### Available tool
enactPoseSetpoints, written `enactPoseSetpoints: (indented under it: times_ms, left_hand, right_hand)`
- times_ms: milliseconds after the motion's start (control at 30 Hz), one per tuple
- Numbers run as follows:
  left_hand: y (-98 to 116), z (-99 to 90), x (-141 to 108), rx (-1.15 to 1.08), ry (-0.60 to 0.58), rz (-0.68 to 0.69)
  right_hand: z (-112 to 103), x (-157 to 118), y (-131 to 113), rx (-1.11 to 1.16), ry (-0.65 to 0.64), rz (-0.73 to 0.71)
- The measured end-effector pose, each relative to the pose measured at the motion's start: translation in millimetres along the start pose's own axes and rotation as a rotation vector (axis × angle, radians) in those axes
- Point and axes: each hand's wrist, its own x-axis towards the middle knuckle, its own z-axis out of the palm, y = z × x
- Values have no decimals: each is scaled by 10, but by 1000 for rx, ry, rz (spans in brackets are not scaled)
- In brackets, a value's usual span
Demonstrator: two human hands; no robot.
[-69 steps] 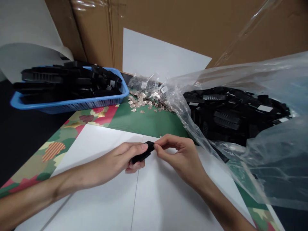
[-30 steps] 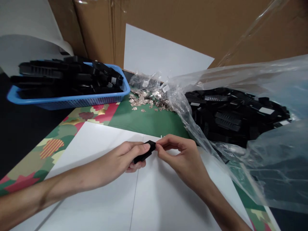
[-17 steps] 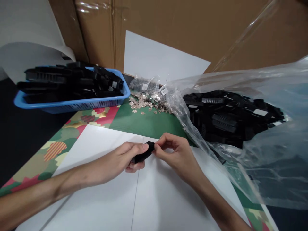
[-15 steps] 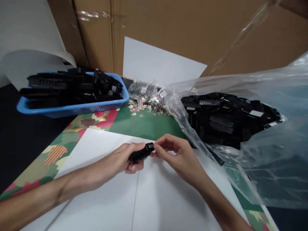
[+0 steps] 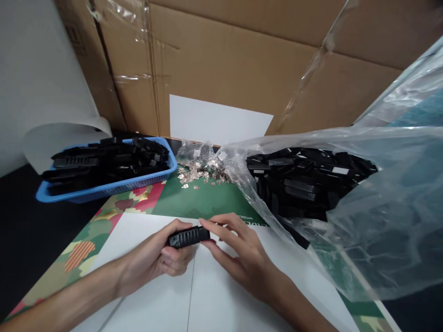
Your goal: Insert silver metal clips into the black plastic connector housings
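Note:
A black ribbed plastic part (image 5: 189,237) is held over the white sheet (image 5: 155,299). My left hand (image 5: 173,253) is closed round its left end, thumb on top and fingers below. The thumb and fingertips of my right hand (image 5: 238,253) touch the part's right end from above and below. Its ribbed side faces me. Whether anything small is between my right fingertips is hidden. Behind my hands, small metal pieces (image 5: 197,173) lie in a loose pile on the green surface.
At the back left, a blue basket (image 5: 138,179) is heaped with black parts (image 5: 114,161). On the right, a clear plastic bag (image 5: 380,230) holds more black parts (image 5: 301,189). Cardboard (image 5: 221,60) stands behind, with a white paper (image 5: 218,120) against it.
The black part has turned so its ribbed side shows. My right fingers have spread over its end instead of pinching close to it. The camera view has tilted up and shifted.

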Motion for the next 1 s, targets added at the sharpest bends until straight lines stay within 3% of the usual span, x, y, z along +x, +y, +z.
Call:
enactPoseSetpoints:
  times_ms: [200, 400, 567, 667, 733, 800, 900, 1000]
  left_hand:
    - [-15, -24, 27, 25, -18, -3]
    - [23, -4, 12, 175, -22, 10]
    - [151, 36, -68, 483, 25, 33]
    - [175, 78, -156, 766, 190, 103]
    - [150, 83, -213, 861, 351, 146]
    - [110, 61, -251, 890, 446, 191]
    - [62, 15, -262, 938, 434, 223]
    - [52, 11, -226, 1011, 362, 248]
  right_hand:
    - [-58, -23, -17, -183, -74, -131]
    - [-194, -2, -64, -152, -162, -148]
    - [-346, 56, -108, -264, -203, -322]
    - [-408, 61, -41, -298, -195, -456]
    - [-402, 36, 38, -226, -169, -368]
    - [-354, -8, 109, -77, -139, -116]
    - [-248, -79, 162, 113, -198, 191]
    - [-160, -91, 209, 99, -274, 262]
